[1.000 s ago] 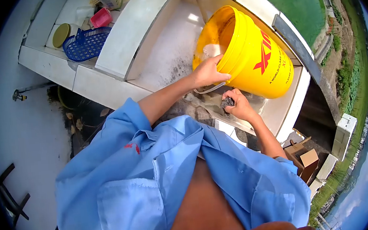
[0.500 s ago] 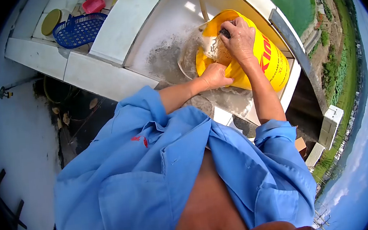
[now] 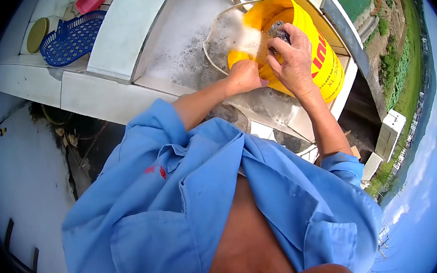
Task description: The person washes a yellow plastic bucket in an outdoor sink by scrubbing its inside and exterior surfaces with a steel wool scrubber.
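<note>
A yellow bucket [image 3: 323, 57] with red lettering lies tilted in a white-walled sink [image 3: 155, 35], its mouth facing left. Foamy, cloudy water shows at the mouth. My left hand [image 3: 244, 76] grips the lower edge of the bucket's rim. In the fingers of my right hand [image 3: 295, 59] is a dark grey scouring pad [image 3: 278, 32], held at the bucket's mouth. The bucket's thin white handle [image 3: 208, 49] loops out to the left, over the suds.
A blue plastic basket [image 3: 72, 41], a pink dish [image 3: 89, 0] and a jar with a gold lid [image 3: 37, 35] are at the upper left. A grey ledge [image 3: 352, 47] runs behind the bucket. White blocks [image 3: 390, 134] stand at the right.
My right hand and the pad moved from below the bucket up to its mouth. The bucket has tipped further, and its handle has swung left. My left hand stays on the rim.
</note>
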Available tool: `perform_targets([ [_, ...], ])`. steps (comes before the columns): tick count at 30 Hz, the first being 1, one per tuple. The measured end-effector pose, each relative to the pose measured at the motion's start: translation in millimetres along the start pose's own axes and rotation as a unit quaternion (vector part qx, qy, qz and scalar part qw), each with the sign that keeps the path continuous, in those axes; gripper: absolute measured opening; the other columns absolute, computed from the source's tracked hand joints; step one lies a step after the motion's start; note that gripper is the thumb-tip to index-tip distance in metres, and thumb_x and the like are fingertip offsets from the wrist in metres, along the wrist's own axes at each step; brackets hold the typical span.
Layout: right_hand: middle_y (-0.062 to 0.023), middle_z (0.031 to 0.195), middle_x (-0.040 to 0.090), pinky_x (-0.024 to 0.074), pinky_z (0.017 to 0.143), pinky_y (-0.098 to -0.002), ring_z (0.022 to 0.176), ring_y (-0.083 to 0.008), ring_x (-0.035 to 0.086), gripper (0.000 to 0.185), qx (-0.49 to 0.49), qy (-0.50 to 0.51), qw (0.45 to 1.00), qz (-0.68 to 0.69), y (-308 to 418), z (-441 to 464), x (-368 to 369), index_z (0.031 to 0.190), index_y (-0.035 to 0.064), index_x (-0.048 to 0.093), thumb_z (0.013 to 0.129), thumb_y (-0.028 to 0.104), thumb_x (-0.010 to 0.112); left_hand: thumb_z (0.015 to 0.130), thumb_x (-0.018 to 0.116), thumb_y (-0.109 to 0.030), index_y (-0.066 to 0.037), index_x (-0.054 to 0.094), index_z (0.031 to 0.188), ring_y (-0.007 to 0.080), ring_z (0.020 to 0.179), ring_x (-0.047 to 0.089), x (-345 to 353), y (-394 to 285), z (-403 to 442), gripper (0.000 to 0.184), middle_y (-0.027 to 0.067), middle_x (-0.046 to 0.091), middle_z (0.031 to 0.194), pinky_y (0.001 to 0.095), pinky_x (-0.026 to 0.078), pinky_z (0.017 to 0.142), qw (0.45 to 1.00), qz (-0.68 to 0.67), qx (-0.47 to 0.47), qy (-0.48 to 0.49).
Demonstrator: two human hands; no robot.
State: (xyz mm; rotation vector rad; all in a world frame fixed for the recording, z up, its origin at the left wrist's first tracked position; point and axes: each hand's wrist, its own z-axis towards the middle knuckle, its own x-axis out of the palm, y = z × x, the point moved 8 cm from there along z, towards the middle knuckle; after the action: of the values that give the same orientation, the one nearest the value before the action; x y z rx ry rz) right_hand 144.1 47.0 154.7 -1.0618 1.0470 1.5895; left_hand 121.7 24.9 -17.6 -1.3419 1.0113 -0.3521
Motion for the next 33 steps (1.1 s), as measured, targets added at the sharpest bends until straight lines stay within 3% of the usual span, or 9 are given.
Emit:
perform_targets([
  [5,-0.0055,0.09,0.056,0.0384,0.087,-0.0411,0.095,-0.0272,0.052,0.012,-0.038,-0.051,0.998,-0.014,-30,31,29,0.077,0.0126,0.061,0.066,0.013,0.065,0.061,0.067,-0.036,-0.001,0.064,0.07,0.0324,0.068,0.061,-6,-5,-5,0.037,0.0193,0.061,0.068,0.0392,0.048,0.067,0.999,0.025,-0.028,0.001],
  [15,-0.0037,0.065,0.059,0.0482,0.062,-0.0247,0.063,-0.0102,0.057,0.021,0.172,0.061,0.971,0.154,-188,102,69,0.083,0.0059,0.062,0.072,0.023,0.061,0.057,0.066,-0.041,-0.007,0.066,0.068,0.0328,0.063,0.061,-4,-5,1,0.035,0.017,0.061,0.065,0.0381,0.049,0.064,0.999,0.036,-0.021,0.021],
  [18,-0.0036,0.065,0.058,0.0465,0.064,-0.0273,0.062,-0.0136,0.056,0.016,0.183,0.039,0.974,0.128,-133,74,45,0.078,0.0061,0.061,0.069,0.02,0.061,0.057,0.066,-0.042,-0.007,0.066,0.071,0.0326,0.065,0.061,-6,-4,-1,0.037,0.0163,0.062,0.067,0.0371,0.049,0.064,0.999,0.031,-0.02,0.029],
  [20,-0.0034,0.064,0.055,0.0419,0.066,-0.0304,0.062,-0.0188,0.053,0.009,0.008,-0.094,0.995,0.007,-54,42,11,0.07,0.0084,0.058,0.063,0.013,0.062,0.057,0.067,-0.043,-0.007,0.066,0.074,0.0323,0.067,0.061,-10,-7,6,0.039,0.0159,0.062,0.069,0.0368,0.048,0.064,0.998,0.029,-0.022,0.045],
  [22,-0.0035,0.064,0.053,0.0371,0.066,-0.0328,0.063,-0.0232,0.049,0.011,-0.036,-0.09,0.994,0.042,-1,-5,23,0.066,0.0112,0.056,0.058,0.008,0.063,0.057,0.067,-0.038,-0.008,0.065,0.078,0.0305,0.072,0.061,-21,-14,9,0.037,0.0147,0.064,0.074,0.0373,0.049,0.066,0.999,-0.029,-0.027,-0.028],
  [25,-0.0032,0.064,0.054,0.0368,0.065,-0.0326,0.062,-0.022,0.05,0.013,-0.027,-0.127,0.991,0.01,-2,-11,21,0.066,0.0115,0.057,0.056,0.007,0.063,0.058,0.068,-0.039,-0.008,0.064,0.079,0.0308,0.071,0.061,-12,-21,15,0.038,0.0146,0.064,0.074,0.0378,0.049,0.066,1.0,-0.012,-0.014,-0.013],
  [27,-0.0025,0.065,0.055,0.0373,0.065,-0.0327,0.065,-0.0218,0.052,0.011,0.0,-0.148,0.989,-0.008,-40,10,22,0.069,0.0114,0.058,0.059,0.009,0.063,0.06,0.068,-0.041,-0.005,0.064,0.077,0.031,0.071,0.061,-15,-26,9,0.04,0.0162,0.063,0.073,0.0385,0.049,0.067,0.997,0.05,-0.04,0.047],
  [29,-0.0026,0.066,0.058,0.0391,0.065,-0.0347,0.066,-0.0239,0.054,0.008,0.072,-0.199,0.977,0.034,-81,33,18,0.067,0.0123,0.059,0.06,0.014,0.062,0.06,0.067,-0.044,-0.003,0.065,0.068,0.0326,0.066,0.06,-19,-26,22,0.042,0.0176,0.061,0.067,0.0398,0.048,0.065,0.998,0.054,-0.006,-0.02],
  [33,-0.0017,0.067,0.061,0.0467,0.061,-0.0232,0.062,-0.0092,0.056,0.015,0.238,-0.197,0.932,0.19,-182,55,27,0.075,0.0063,0.065,0.066,0.018,0.063,0.059,0.067,-0.047,-0.003,0.065,0.068,0.0332,0.062,0.059,-29,-30,31,0.045,0.0178,0.06,0.064,0.0405,0.048,0.062,0.999,0.05,-0.021,-0.004],
])
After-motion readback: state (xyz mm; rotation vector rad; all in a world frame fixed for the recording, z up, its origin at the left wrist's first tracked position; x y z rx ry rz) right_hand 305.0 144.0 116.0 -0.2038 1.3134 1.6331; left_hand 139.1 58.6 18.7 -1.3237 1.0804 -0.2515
